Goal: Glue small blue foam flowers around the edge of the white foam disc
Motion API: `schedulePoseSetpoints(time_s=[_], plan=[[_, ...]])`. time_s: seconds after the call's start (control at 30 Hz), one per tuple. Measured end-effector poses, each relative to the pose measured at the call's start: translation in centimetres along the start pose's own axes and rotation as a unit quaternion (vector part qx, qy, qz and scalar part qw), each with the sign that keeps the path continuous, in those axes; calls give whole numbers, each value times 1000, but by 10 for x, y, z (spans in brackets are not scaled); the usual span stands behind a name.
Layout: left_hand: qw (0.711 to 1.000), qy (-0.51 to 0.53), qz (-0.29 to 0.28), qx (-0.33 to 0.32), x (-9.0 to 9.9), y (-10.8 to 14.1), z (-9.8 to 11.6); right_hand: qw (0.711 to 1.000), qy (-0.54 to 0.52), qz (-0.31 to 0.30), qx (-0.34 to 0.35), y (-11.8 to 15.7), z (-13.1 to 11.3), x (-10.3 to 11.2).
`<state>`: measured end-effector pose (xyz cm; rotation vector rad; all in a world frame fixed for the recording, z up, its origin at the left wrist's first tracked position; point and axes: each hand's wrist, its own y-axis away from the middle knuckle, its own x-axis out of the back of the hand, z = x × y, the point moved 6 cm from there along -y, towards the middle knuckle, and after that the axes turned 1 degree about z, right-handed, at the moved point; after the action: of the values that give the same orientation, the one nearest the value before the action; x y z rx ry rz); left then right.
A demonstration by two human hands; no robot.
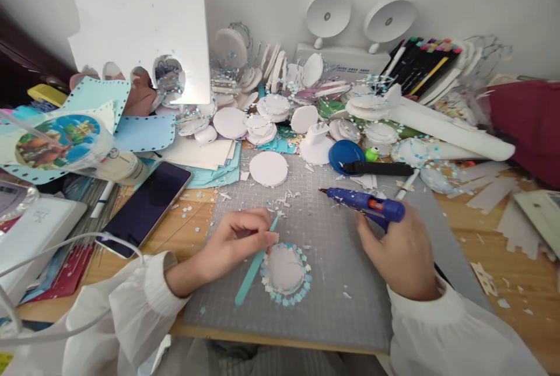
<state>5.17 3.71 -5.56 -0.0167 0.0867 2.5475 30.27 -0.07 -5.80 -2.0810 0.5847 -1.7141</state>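
Observation:
My left hand (240, 242) is closed in a pinch at the upper left rim of a layered white disc (285, 270) edged with pale blue and white stars. A small pale bit shows at the fingertips, too small to name. Beneath these fingers runs a slim teal tool (250, 280), like tweezers; whether they grip it I cannot tell. My right hand (400, 248), slightly blurred, is wrapped round the handle of a blue glue gun (365, 201), whose nozzle points left above the grey cutting mat (336, 317). A plain white disc (268, 168) lies farther back.
Behind the mat are piled white discs (230, 123) with star garlands, a blue round lid (343, 156) and a white tube (455, 125). At left lie a phone (146, 204), a lidded cup (65, 141) and a white cable (74, 242). Paper scraps (291, 196) litter the mat.

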Motion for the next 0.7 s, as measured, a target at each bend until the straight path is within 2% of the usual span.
schedulePoseSetpoints(time_s=[0.1,0.23,0.3,0.37,0.43,0.5,0.6,0.7], plan=[[999,9,52,3,4,3,0,1000,-1,3,7,3,1,3],[993,38,114,13,0,11,5,991,-21,129,17,9,-18,43],[990,45,133,29,-8,14,10,983,-66,153,79,13,-42,63],[987,53,143,40,-19,17,16,964,-116,138,197,20,-75,74],[985,65,155,37,-29,20,22,939,-153,113,288,27,-102,78],[985,67,160,26,-39,22,27,917,-188,97,338,31,-119,78],[984,43,172,10,-47,26,33,897,-222,112,365,32,-128,76],[986,4,169,1,-47,30,39,888,-229,142,372,31,-127,76]])
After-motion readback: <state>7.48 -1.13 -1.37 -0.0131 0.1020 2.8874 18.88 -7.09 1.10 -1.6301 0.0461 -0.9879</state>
